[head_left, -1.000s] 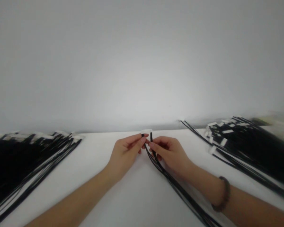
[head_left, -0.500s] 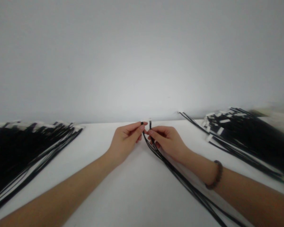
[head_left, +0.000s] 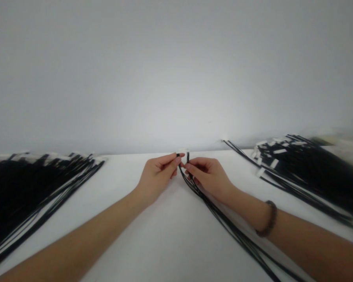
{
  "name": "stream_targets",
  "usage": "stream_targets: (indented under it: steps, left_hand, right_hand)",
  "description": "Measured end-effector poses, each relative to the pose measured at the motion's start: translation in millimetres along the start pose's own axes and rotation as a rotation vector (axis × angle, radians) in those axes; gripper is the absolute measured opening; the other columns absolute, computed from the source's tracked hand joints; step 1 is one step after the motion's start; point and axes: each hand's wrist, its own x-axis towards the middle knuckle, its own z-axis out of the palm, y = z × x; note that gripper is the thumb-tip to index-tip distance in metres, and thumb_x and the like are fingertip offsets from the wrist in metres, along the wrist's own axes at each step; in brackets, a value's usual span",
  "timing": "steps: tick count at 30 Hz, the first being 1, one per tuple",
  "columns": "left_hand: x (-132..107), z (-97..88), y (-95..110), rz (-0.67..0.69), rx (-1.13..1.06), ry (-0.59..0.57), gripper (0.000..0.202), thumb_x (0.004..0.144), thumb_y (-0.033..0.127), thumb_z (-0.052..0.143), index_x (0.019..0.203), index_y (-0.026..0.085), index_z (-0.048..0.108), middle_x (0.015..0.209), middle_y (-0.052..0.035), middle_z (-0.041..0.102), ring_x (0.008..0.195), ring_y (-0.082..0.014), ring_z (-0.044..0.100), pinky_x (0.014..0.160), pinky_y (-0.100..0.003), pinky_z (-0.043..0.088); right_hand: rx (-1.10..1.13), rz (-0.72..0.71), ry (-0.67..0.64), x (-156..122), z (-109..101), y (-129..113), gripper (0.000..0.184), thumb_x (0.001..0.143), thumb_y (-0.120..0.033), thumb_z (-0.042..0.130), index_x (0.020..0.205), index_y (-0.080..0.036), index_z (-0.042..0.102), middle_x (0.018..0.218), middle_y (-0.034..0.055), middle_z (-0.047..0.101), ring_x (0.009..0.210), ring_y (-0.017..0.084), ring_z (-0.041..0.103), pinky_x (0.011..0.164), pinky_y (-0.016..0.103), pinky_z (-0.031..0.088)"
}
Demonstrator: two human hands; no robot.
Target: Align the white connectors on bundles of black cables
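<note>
Near the far edge of the white table, my left hand (head_left: pixel 159 171) pinches the end of a black cable (head_left: pixel 183 175) between thumb and fingertips. Close beside it, my right hand (head_left: pixel 207 174) is closed around more black cables (head_left: pixel 220 215), one end with a small white tip standing up above the fingers. From both hands the cables run together down to the lower right, passing beside my right forearm. A dark beaded bracelet (head_left: pixel 271 218) sits on my right wrist. The small connectors at the fingertips are too blurred to make out.
On the left lies a large pile of black cables (head_left: pixel 23 196) with white ends. Another heap of black cables (head_left: pixel 308 168) with white connectors lies on the right, a few strands sticking out. A plain pale wall (head_left: pixel 176 78) rises behind the white table (head_left: pixel 141 243).
Both hands keep their grips on the cables and have barely moved. The whole view has shifted very slightly.
</note>
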Motion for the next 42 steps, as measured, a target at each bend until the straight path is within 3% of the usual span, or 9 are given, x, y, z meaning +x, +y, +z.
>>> stream_targets:
  steps: [16, 20, 23, 27, 42]
  left_hand:
    - [0.4, 1.1, 1.5, -0.034, -0.021, -0.009, 0.033, 0.075, 0.035, 0.051, 0.097, 0.014, 0.063, 0.051, 0.0031, 0.044, 0.050, -0.0078, 0.038, 0.049, -0.021, 0.029]
    - [1.6, 1.3, 2.5, -0.077, -0.118, -0.015, 0.032, 0.076, 0.035, 0.049, 0.098, 0.014, 0.060, 0.059, 0.0014, 0.049, 0.047, -0.0067, 0.039, 0.044, -0.020, 0.029]
    - [2.4, 1.4, 2.2, -0.105, -0.131, -0.071, 0.028, 0.077, 0.036, 0.048, 0.085, 0.014, 0.061, 0.060, 0.0006, 0.050, 0.046, -0.0065, 0.039, 0.043, -0.020, 0.028]
    - [2.1, 1.5, 0.0, -0.072, -0.052, -0.135, 0.029, 0.077, 0.038, 0.046, 0.067, 0.014, 0.059, 0.057, 0.0007, 0.049, 0.046, -0.0070, 0.038, 0.045, -0.020, 0.029]
    - [2.0, 2.4, -3.2, -0.098, -0.038, -0.102, 0.030, 0.072, 0.041, 0.051, 0.070, 0.014, 0.063, 0.057, -0.0014, 0.051, 0.051, -0.0105, 0.042, 0.046, -0.022, 0.031]
  right_hand:
    - [-0.081, 0.000, 0.009, 0.0, 0.6, 0.2, 0.020, 0.074, -0.030, 0.049, 0.068, -0.014, 0.058, 0.059, 0.0000, 0.054, 0.050, 0.007, 0.044, 0.049, 0.021, 0.034]
    - [0.055, -0.005, 0.067, 1.5, -1.5, 1.2, 0.021, 0.073, -0.029, 0.051, 0.083, -0.016, 0.063, 0.074, 0.0032, 0.060, 0.063, 0.010, 0.050, 0.056, 0.022, 0.038]
    - [0.235, 0.040, 0.046, 3.7, -4.8, 2.3, 0.023, 0.072, -0.029, 0.051, 0.086, -0.017, 0.064, 0.081, 0.0044, 0.062, 0.072, 0.011, 0.052, 0.059, 0.023, 0.039]
    - [0.312, 0.066, 0.023, 6.1, -7.0, 3.8, 0.021, 0.070, -0.031, 0.055, 0.080, -0.015, 0.065, 0.075, 0.0037, 0.061, 0.066, 0.009, 0.050, 0.059, 0.022, 0.037]
    - [0.337, 0.065, 0.061, 6.3, -4.8, 3.3, 0.019, 0.068, -0.031, 0.058, 0.068, -0.013, 0.063, 0.062, 0.0018, 0.057, 0.057, 0.008, 0.046, 0.055, 0.023, 0.035]
